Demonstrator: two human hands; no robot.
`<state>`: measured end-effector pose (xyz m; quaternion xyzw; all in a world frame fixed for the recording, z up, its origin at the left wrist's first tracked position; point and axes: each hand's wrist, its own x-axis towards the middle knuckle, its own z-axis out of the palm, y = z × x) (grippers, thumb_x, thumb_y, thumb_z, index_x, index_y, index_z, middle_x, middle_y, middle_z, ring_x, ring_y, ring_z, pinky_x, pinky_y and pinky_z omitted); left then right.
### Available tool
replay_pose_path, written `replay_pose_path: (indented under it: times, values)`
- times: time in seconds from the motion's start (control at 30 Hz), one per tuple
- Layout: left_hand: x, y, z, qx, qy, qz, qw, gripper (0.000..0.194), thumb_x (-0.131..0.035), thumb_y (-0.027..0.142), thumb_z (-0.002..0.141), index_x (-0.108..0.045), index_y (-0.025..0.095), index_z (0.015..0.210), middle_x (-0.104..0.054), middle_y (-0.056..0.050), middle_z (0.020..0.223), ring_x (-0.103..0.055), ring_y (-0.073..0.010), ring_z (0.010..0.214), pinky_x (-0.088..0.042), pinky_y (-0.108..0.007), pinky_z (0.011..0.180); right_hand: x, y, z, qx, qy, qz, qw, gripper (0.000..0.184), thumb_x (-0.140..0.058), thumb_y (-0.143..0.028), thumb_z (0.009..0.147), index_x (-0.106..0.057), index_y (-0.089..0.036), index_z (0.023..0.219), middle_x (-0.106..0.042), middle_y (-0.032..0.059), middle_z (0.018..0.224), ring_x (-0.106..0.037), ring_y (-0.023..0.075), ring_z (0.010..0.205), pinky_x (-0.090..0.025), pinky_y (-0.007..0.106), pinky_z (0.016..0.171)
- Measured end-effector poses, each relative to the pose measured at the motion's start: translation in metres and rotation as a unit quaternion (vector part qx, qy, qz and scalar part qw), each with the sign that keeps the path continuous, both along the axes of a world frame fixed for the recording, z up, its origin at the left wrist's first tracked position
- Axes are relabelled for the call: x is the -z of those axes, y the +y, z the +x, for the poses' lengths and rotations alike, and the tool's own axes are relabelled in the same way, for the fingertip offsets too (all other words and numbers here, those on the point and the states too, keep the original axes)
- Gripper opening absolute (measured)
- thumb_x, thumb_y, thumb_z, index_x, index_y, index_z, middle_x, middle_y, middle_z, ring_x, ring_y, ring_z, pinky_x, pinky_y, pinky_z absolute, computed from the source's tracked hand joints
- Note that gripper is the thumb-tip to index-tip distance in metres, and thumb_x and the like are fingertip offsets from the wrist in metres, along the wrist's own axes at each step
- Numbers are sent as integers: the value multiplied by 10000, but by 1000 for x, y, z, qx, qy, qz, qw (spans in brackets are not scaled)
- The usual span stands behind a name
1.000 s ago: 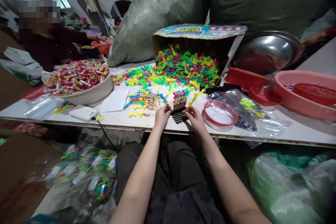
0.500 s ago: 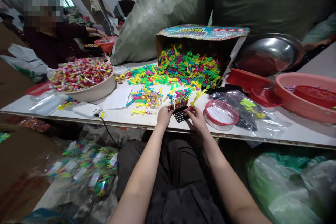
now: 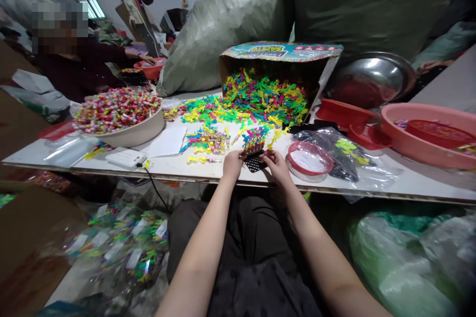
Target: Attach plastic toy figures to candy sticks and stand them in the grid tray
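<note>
A black grid rack (image 3: 255, 164) is held at the table's front edge by my left hand (image 3: 233, 165), whose fingers are closed on its left side. Rows of small blue and magenta plastic figures (image 3: 255, 136) with red lower ends stand upright in the rack's far part. My right hand (image 3: 277, 165) is closed at the rack's right edge, pinching the lower end of a yellow figure (image 3: 277, 135) that sticks up above the fingers. Just left of the rack lies a pile of figures joined to small candy-filled tubes (image 3: 210, 139), with one yellow-topped piece (image 3: 204, 160) apart from it.
An open carton (image 3: 324, 77) spills loose figures onto the table (image 3: 167, 164). A cream basin (image 3: 143, 131) heaped with candy tubes stands left, near a white power bank (image 3: 125, 158). Red baskets (image 3: 311, 158) and a pink basin (image 3: 427, 143) stand right. A co-worker (image 3: 80, 69) sits far left.
My head view has shifted slightly, so the table's things sit a little lower. Both hands keep their hold, and the blue figures at the rack's left now appear closer to the rows.
</note>
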<state>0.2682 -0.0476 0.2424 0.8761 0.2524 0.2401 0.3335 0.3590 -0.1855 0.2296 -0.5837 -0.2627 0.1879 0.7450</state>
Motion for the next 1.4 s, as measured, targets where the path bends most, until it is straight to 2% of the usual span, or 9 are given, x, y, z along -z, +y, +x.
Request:
replay_pose_path:
  times: [0.23, 0.43, 0.63, 0.83, 1.13, 1.4]
  values:
    - [4, 3, 1, -18, -19, -17, 1000, 194, -586, 190, 718, -683, 174, 886, -661, -90, 864, -560, -215, 889, -395, -322, 832, 1, 1, 1, 5, 0, 2, 1000, 319, -652, -427, 647, -520, -213, 842, -657, 22, 822, -600, 168, 803, -450, 337, 777]
    - [7, 4, 1, -10, -72, -79, 994, 258, -614, 231, 703, -627, 176, 955, -655, -47, 855, -583, -145, 732, -441, -259, 702, 1, 1, 0, 9, -8, 6, 1000, 289, -646, -409, 660, -519, -213, 832, -657, 22, 823, -604, 167, 812, -445, 335, 784]
    - [5, 5, 3, -6, -93, -106, 990, 188, -611, 219, 699, -607, 176, 882, -644, -24, 816, -562, -110, 674, -437, -236, 680, 3, 2, 1, 5, -9, 6, 1000, 271, -639, -389, 676, -518, -211, 841, -654, 21, 826, -602, 167, 829, -441, 326, 783]
    - [5, 7, 4, 11, -81, -104, 991, 153, -605, 204, 692, -597, 177, 843, -643, -17, 795, -566, -110, 666, -433, -235, 675, 5, 2, 2, -1, -3, 7, 1000, 253, -631, -378, 691, -512, -215, 844, -650, 16, 832, -594, 154, 792, -441, 314, 766]
    - [14, 11, 7, 15, -49, -84, 995, 152, -584, 220, 715, -576, 188, 863, -644, -14, 790, -590, -125, 678, -432, -234, 649, 3, 1, 1, 3, -6, 12, 1000, 262, -630, -382, 689, -514, -211, 850, -641, 8, 842, -596, 153, 833, -439, 312, 804]
    - [12, 9, 5, 7, -34, -42, 999, 135, -587, 211, 711, -573, 195, 845, -629, 14, 738, -578, -117, 662, -415, -235, 663, -3, 2, 6, 52, -2, 19, 998, 340, -623, -411, 686, -444, -208, 891, -649, 29, 825, -617, 147, 694, -495, 310, 681]
